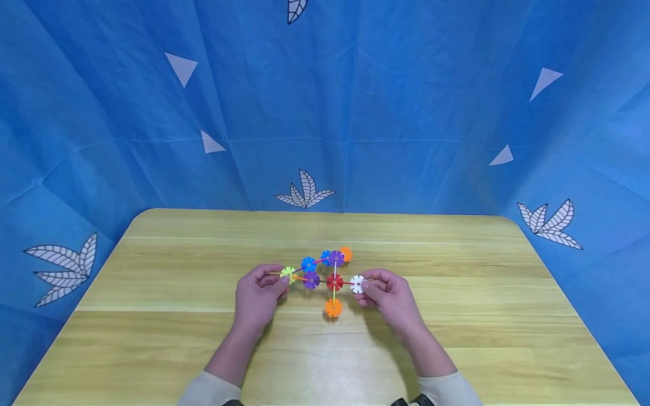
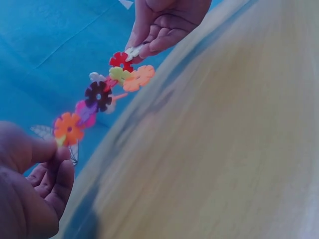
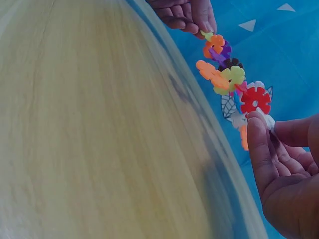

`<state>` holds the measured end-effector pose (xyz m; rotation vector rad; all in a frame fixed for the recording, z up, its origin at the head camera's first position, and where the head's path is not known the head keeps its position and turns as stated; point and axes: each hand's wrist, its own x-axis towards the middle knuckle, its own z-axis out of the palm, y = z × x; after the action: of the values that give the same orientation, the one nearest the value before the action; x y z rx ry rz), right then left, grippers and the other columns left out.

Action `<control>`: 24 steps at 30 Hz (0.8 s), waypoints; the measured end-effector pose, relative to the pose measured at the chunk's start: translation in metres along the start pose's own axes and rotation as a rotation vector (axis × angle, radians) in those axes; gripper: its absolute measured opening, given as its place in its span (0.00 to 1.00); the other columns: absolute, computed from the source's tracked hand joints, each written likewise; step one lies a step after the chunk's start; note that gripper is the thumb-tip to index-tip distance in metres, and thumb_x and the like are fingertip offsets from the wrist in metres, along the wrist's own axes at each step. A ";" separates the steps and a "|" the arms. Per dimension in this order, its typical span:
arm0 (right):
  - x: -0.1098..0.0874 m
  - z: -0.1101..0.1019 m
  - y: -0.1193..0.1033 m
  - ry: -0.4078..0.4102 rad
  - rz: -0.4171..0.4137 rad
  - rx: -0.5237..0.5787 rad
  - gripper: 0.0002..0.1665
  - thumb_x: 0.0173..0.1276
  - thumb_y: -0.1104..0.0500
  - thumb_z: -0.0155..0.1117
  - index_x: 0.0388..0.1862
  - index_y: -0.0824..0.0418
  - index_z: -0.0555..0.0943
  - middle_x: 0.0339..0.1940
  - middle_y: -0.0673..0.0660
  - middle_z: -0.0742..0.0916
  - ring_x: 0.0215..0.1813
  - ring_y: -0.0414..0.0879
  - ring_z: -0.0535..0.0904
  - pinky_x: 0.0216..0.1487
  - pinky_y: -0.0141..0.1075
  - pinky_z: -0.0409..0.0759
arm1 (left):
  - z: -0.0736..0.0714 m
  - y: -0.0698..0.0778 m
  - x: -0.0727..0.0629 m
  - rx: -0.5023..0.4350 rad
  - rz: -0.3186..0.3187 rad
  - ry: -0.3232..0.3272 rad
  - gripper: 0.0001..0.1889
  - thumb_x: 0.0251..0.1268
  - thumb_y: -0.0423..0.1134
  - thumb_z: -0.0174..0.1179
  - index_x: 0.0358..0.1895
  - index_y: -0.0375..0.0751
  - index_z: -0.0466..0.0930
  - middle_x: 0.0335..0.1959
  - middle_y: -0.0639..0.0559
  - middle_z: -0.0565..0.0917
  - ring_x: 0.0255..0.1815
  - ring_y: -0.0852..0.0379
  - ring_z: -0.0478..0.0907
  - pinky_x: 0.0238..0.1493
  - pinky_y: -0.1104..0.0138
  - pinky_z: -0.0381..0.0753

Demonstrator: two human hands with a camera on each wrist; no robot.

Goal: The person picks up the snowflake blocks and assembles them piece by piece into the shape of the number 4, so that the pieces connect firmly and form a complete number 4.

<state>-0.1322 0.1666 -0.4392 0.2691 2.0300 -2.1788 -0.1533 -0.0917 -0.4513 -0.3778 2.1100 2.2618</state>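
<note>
Between the two hands stretches a structure of colourful notched interlocking discs, slotted into one another at angles. My left hand (image 1: 255, 298) pinches the yellow-green disc (image 1: 288, 274) at its left end, thumb in front. At the opposite end, the white disc (image 1: 356, 283) is pinched by my right hand (image 1: 397, 302). A purple disc (image 1: 311, 280) and a red disc (image 1: 334, 282) lie along the middle. From the red one an orange disc (image 1: 333, 308) hangs toward me. Blue discs (image 1: 308, 264) and another purple disc (image 1: 336, 258) form the far side. A dark disc (image 2: 98, 96) shows in the left wrist view.
A light wood-grain table (image 1: 167, 338) lies beneath the hands, with soft shadows under the discs. Behind and at both sides hangs a blue cloth (image 1: 406, 113) printed with white leaves and triangles.
</note>
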 end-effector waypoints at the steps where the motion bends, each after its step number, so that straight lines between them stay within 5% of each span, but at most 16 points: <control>1: 0.000 0.000 0.001 0.001 0.002 -0.002 0.11 0.70 0.74 0.59 0.51 0.74 0.77 0.39 0.67 0.86 0.39 0.56 0.86 0.43 0.41 0.85 | 0.001 -0.001 0.000 -0.004 0.001 0.001 0.13 0.61 0.22 0.66 0.48 0.30 0.82 0.33 0.39 0.82 0.34 0.43 0.84 0.39 0.59 0.86; 11: 0.003 -0.001 0.007 0.014 0.030 -0.043 0.12 0.68 0.77 0.58 0.50 0.75 0.79 0.38 0.67 0.83 0.39 0.57 0.85 0.43 0.42 0.85 | 0.003 -0.010 0.001 0.040 0.001 0.011 0.12 0.57 0.20 0.67 0.45 0.30 0.82 0.38 0.38 0.81 0.35 0.50 0.82 0.39 0.62 0.86; 24: 0.007 0.002 0.014 0.054 -0.006 -0.146 0.12 0.66 0.76 0.62 0.48 0.73 0.81 0.37 0.65 0.83 0.37 0.56 0.86 0.40 0.41 0.86 | 0.002 -0.014 0.000 0.334 0.065 0.053 0.13 0.56 0.27 0.71 0.44 0.37 0.84 0.36 0.47 0.83 0.33 0.53 0.81 0.32 0.66 0.84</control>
<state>-0.1358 0.1639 -0.4546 0.3072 2.2083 -2.0348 -0.1507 -0.0886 -0.4648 -0.3626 2.5015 1.8945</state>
